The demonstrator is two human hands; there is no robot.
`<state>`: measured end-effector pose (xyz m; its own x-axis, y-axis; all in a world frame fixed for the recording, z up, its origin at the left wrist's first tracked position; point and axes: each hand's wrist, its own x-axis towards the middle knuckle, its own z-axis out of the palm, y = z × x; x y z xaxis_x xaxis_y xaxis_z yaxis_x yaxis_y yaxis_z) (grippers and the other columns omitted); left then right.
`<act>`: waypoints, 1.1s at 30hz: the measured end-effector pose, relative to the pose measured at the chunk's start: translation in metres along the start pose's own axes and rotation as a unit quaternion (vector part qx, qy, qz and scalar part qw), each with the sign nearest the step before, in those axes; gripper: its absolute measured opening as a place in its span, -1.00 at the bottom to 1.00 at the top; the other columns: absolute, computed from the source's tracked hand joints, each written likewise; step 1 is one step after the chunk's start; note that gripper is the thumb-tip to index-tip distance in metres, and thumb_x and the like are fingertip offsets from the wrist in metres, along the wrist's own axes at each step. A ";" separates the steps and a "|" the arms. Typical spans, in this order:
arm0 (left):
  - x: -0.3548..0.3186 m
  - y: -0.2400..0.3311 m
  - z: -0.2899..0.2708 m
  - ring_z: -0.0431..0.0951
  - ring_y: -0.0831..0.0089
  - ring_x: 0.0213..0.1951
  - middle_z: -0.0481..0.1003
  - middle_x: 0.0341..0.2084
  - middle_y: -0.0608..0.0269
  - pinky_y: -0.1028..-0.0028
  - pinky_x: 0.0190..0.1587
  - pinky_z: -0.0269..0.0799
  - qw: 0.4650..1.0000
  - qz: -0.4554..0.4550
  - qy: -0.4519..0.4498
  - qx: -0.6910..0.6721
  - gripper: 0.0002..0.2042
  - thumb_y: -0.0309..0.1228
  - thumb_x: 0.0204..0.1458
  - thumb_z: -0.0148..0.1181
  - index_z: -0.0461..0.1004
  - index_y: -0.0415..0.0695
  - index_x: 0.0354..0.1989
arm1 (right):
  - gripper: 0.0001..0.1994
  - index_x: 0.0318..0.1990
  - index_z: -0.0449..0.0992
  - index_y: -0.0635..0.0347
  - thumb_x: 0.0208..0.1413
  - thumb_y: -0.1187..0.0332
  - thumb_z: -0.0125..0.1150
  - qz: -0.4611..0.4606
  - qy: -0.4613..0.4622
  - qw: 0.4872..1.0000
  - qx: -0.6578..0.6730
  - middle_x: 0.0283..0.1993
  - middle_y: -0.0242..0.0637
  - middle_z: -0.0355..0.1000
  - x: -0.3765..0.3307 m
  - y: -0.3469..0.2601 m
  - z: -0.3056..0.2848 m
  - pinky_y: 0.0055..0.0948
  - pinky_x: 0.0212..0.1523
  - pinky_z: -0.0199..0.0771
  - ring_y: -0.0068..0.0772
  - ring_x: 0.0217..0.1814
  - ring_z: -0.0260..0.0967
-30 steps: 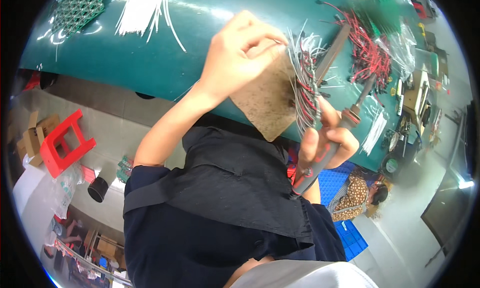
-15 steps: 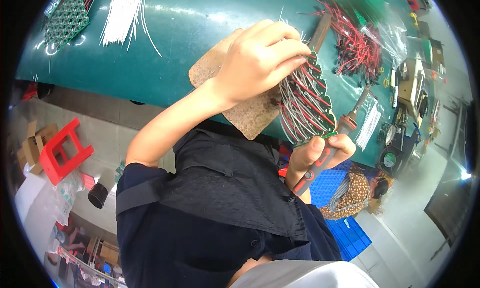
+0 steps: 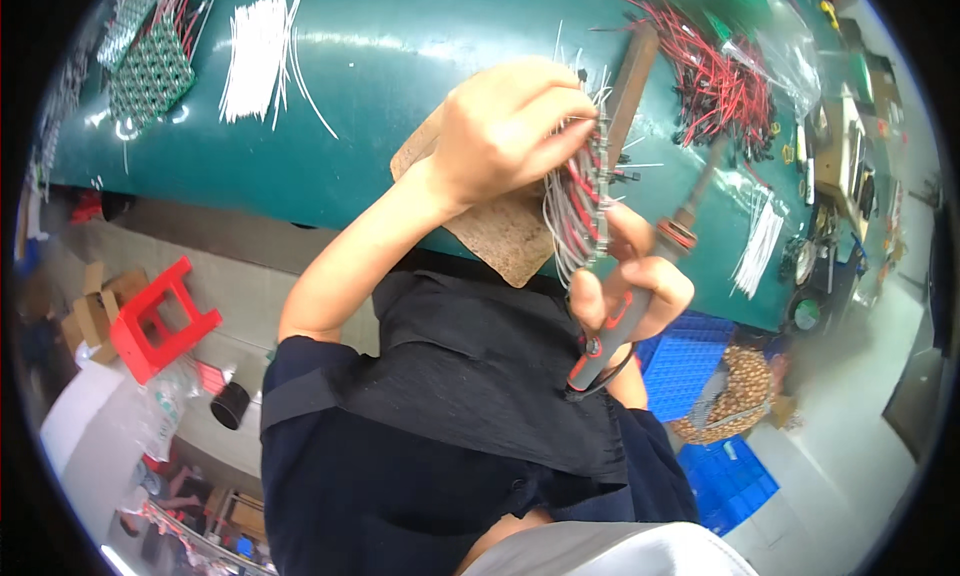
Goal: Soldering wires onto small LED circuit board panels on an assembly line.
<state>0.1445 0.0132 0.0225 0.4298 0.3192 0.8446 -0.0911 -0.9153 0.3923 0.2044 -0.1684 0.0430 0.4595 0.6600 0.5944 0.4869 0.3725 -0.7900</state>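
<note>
Board (image 3: 602, 181): up off the counter (image 3: 340, 176) near its front edge, between both hands, almost edge-on, its grey and red leads (image 3: 572, 204) bunched on the left side.
Left hand (image 3: 510, 136): grip nearly closed at the board's upper end; whether it pinches a lead, cannot tell.
Right hand (image 3: 652, 284): grip closed around the iron (image 3: 600, 351), apparently steadying the board's lower end too.
Risk: if hot, the iron could scorch leads or skin, since one hand manages both iron and board; a slack hold might let the board twist and strain its joints.
Pad (image 3: 510, 248): on the counter, partly under the left hand.
Bag (image 3: 788, 46): clear, beside the red wires (image 3: 725, 91); contents unclear.
Blue crate (image 3: 690, 361): beyond the right forearm; contents unclear.
Bin (image 3: 230, 406): black, on the floor; inside too dark to tell.
</note>
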 end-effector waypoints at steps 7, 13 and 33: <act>0.001 -0.006 -0.023 0.52 0.34 -0.50 0.49 -0.49 0.27 0.46 -0.48 0.45 0.993 0.049 -0.093 -0.047 -0.77 -0.54 -0.36 0.40 0.55 -0.12 -0.44 | -0.64 -0.01 0.47 0.37 0.22 0.23 0.04 0.087 0.103 0.991 -0.004 -0.30 -0.11 0.42 0.013 0.006 -0.031 -0.49 -0.37 0.39 -0.41 -0.37 0.37; 0.005 -0.003 -0.027 0.52 0.37 -0.52 0.49 -0.50 0.26 0.47 -0.52 0.41 0.991 0.074 -0.092 -0.060 -0.76 -0.58 -0.43 0.38 0.55 -0.15 -0.47 | -0.65 0.03 0.30 0.30 0.19 0.26 0.04 0.122 0.015 0.989 0.079 -0.27 -0.07 0.40 -0.002 -0.014 -0.026 -0.54 -0.41 0.40 -0.45 -0.43 0.35; -0.002 -0.010 -0.033 0.45 0.44 -0.57 0.49 -0.48 0.31 0.51 -0.58 0.32 0.990 0.095 -0.098 -0.034 -0.75 -0.54 -0.43 0.42 0.58 -0.08 -0.46 | -0.69 -0.15 0.43 0.53 -0.09 0.55 0.15 0.020 0.025 0.996 0.083 -0.44 -0.02 0.50 -0.007 -0.001 -0.022 -0.38 -0.42 0.52 -0.23 -0.46 0.48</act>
<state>0.1147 0.0297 0.0291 0.5652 0.0824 0.8208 -0.2442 -0.9337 0.2619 0.2170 -0.1874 0.0427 0.5154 0.6445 0.5648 0.3402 0.4510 -0.8252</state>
